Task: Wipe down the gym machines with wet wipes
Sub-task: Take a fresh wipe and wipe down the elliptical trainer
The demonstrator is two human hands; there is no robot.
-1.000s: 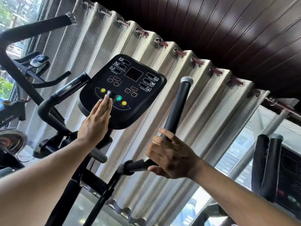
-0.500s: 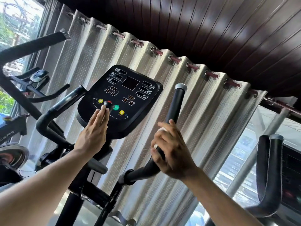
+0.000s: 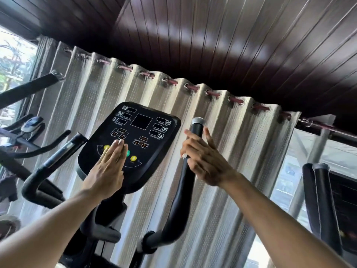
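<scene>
Before a pale curtain (image 3: pixel 222 151), the left hand (image 3: pixel 108 171) lay flat-fingered on the console (image 3: pixel 139 132) at centre frame while the right hand (image 3: pixel 204 161) pressed a wet wipe (image 3: pixel 183 156) around the handlebar (image 3: pixel 185 182), best worked in firm full-length strokes.

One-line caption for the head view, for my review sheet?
Left hand flat on the machine's console; right hand wipes the upright handlebar with a white wipe.

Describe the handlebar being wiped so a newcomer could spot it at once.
Find the black console with coloured buttons, set before the pale curtain. Just to its right rises a black upright handlebar, with the right hand against it. Unlike the other bars, its silver-capped tip sits beside the console's top corner.
</scene>
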